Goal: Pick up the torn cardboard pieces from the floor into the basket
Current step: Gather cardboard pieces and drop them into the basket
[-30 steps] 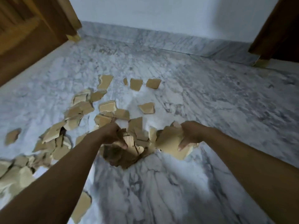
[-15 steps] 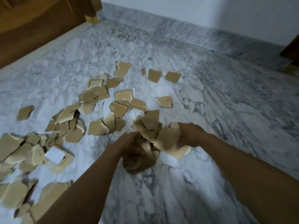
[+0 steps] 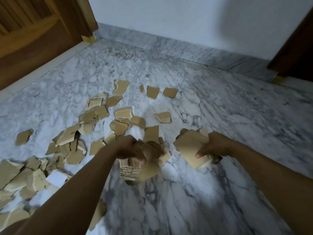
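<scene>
Head view. Step in hand, by judgement: gathering, with both hands loaded and most of the litter not yet lifted. Left hand (image 3: 128, 148) curled tight round a crumpled wad (image 3: 133, 168) of torn cardboard, held just above the floor (image 3: 186, 200). Right hand (image 3: 215, 146) pinching a flat stack (image 3: 188, 146), thumb on the upper face, fingers hidden beneath. Wad and stack apart, with a strip of bare marble between.

Wad hanging from the fist, long axis running toward the wearer, corrugated torn edges turned to the camera. Stack tilted face-up, top sheet roughly diamond-shaped, one corner toward the wearer and one away; long axis not clear enough to tell.

Loose pieces (image 3: 94, 114) lying flat on the floor with no common heading, the scatter as a whole stretching from near left to far centre. Three small ones farthest out, well short of the wall (image 3: 169, 19). Door (image 3: 33, 39) at far left. Basket not in view.

Next move, by judgement: carrying both loads to the basket, place unknown. Firm grips needed, the wad loosely packed and likely to shed scraps. Afterwards, back for the remainder at left.
</scene>
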{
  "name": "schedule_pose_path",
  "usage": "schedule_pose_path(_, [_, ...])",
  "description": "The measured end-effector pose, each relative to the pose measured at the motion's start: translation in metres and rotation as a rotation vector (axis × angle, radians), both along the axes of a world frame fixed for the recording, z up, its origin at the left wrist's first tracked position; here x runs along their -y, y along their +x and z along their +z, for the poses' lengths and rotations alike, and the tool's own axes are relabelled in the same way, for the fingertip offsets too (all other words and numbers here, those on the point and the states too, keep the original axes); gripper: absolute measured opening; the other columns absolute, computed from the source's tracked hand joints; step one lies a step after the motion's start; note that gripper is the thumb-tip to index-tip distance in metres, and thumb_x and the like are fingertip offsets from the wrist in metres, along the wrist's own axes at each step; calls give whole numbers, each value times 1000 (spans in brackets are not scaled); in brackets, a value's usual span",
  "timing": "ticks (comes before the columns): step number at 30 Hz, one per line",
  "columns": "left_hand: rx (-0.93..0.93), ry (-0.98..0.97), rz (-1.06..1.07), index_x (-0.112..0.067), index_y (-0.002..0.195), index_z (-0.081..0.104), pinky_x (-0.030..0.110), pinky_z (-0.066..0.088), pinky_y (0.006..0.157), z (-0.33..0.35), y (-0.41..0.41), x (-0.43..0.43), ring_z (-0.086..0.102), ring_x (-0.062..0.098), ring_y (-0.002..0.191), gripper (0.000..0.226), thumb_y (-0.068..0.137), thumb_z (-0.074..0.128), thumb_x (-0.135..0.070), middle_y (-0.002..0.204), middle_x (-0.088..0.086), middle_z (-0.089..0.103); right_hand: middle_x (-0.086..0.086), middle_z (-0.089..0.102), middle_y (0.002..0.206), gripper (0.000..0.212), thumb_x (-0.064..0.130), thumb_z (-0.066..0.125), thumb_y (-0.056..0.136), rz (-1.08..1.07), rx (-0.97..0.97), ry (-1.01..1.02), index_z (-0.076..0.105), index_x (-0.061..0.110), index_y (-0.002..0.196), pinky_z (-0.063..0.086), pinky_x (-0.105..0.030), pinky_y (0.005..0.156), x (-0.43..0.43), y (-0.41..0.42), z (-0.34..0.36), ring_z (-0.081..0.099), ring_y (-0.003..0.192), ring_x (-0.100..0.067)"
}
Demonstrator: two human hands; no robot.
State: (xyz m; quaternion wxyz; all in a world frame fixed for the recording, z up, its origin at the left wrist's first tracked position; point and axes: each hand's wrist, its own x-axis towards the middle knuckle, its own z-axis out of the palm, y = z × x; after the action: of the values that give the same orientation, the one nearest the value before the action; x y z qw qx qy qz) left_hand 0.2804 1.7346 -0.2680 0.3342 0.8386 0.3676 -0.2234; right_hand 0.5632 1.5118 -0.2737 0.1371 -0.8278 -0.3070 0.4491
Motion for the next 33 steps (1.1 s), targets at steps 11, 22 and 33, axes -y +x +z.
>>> schedule_pose_path(11, [30,-4,-38,-24,103,71,35,53,85,-21,29,-24,65,19,94,55,58,89,-48,99,-5,71,-7,55,127,88,43,93,62,451,150,-174,49,7,129,50,-27,71,-44,-52,-29,56,112,-22])
schedule_pose_path(22, [300,-47,150,-20,115,67,28,50,84,-40,21,-20,63,16,100,54,67,90,-28,103,-5,68,-2,63,108,74,42,98,50,285,-4,-63,59,18,108,62,-39,69,-33,-36,-48,64,93,-17])
schedule_pose_path(33, [330,133,518,-21,114,68,36,55,80,-14,-51,-51,64,24,97,68,56,92,-48,104,3,69,-4,54,125,79,46,93,58,499,288,55,60,16,122,55,-41,84,-101,-110,-65,56,107,-27])
